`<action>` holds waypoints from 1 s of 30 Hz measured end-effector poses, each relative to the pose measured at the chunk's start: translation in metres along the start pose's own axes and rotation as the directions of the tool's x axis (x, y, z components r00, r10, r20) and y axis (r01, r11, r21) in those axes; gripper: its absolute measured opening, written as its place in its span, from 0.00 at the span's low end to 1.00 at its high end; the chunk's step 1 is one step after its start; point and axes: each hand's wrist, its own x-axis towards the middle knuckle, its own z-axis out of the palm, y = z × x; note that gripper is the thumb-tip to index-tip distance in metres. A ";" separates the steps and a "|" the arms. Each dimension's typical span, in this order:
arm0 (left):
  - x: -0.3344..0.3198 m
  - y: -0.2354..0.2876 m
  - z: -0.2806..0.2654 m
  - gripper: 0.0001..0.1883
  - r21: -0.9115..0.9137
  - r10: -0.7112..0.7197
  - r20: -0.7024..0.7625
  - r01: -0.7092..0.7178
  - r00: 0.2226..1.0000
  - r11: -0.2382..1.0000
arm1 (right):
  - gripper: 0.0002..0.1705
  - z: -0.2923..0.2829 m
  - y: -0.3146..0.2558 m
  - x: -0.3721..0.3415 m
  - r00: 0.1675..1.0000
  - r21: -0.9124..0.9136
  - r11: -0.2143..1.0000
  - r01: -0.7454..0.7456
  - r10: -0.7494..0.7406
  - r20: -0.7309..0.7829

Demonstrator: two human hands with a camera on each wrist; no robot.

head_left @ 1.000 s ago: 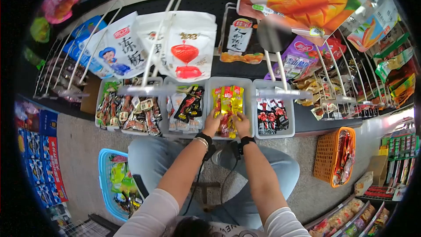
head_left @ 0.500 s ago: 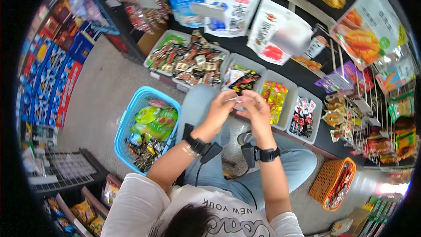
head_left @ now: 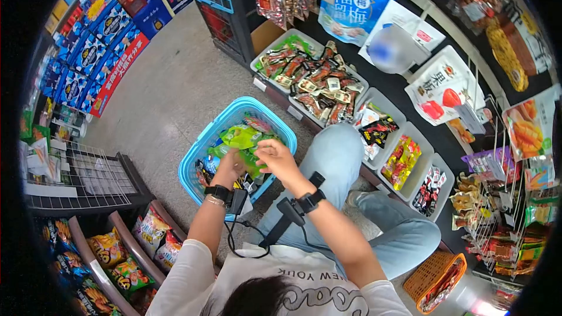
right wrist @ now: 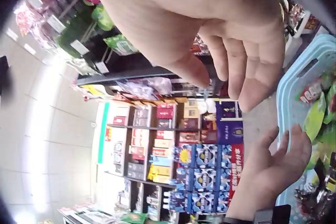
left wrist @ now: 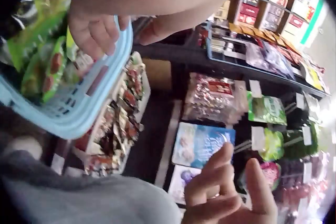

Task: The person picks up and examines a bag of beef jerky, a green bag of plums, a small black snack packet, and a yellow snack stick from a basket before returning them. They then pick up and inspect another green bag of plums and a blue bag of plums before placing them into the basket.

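A light-blue plastic basket (head_left: 237, 104) stands on the floor, filled with green snack bags (head_left: 237, 138) and small dark packets. My left hand (head_left: 233, 165) is over the basket, its fingers loosely bent and holding nothing. Beside it, my right hand (head_left: 277, 158) hovers above the basket's right part, fingers relaxed and apart from the thumb. In the right wrist view the right hand (right wrist: 231, 40) shows nothing between thumb and fingers, and the left hand (right wrist: 283, 161) lies over the basket's edge. The left wrist view has the left hand (left wrist: 100, 24) close above the green bags.
Grey bins line the shelf: one with mixed brown packets (head_left: 319, 82), one with yellow-red packets (head_left: 401, 162), one with black-red packets (head_left: 429, 190). Hanging snack pouches (head_left: 445, 85) jut out above them. An orange basket (head_left: 430, 281) stands behind the right knee; chip racks (head_left: 108, 248) stand at left.
Both hands left the bin of yellow-red packets, passed together over the knees and came over the blue basket at the left. The head view has turned left with them.
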 end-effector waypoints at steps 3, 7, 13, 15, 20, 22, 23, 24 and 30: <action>0.048 -0.017 -0.021 0.30 0.006 -0.093 -0.090 0.094 0.992 0.996 | 0.18 0.011 0.013 0.025 0.995 0.003 0.997 -0.072 0.072 -0.065; 0.075 -0.025 -0.006 0.21 -0.028 -0.012 -0.220 0.006 0.975 1.000 | 0.19 0.014 0.027 0.050 0.980 -0.054 0.990 -0.129 0.119 -0.157; 0.068 -0.009 0.015 0.15 0.041 0.102 -0.300 -0.094 0.948 0.995 | 0.21 -0.002 0.067 0.082 0.976 -0.420 0.907 0.003 -0.093 -0.195; 0.040 0.005 0.025 0.12 0.055 0.139 -0.273 -0.128 0.952 0.990 | 0.24 -0.004 0.068 0.085 0.963 -0.548 0.833 0.073 -0.202 -0.179; -0.015 0.021 0.034 0.09 0.061 0.259 -0.137 -0.253 0.956 0.966 | 0.34 0.010 0.043 0.073 0.873 -0.732 0.569 0.375 -0.483 0.072; -0.052 0.026 0.053 0.08 0.035 0.278 -0.054 -0.276 0.959 0.961 | 0.36 0.017 0.035 0.065 0.875 -0.690 0.592 0.417 -0.467 0.128; -0.067 0.027 0.062 0.08 0.021 0.287 -0.012 -0.287 0.958 0.958 | 0.37 0.019 0.034 0.062 0.874 -0.668 0.603 0.437 -0.461 0.156; -0.078 0.028 0.071 0.07 0.051 0.332 0.030 -0.333 0.943 0.942 | 0.36 0.019 0.033 0.062 0.886 -0.651 0.634 0.418 -0.443 0.138; -0.082 0.023 0.073 0.09 0.103 0.617 0.094 -0.624 0.781 0.775 | 0.25 -0.005 0.034 0.069 0.914 -0.286 0.899 0.331 -0.381 -0.139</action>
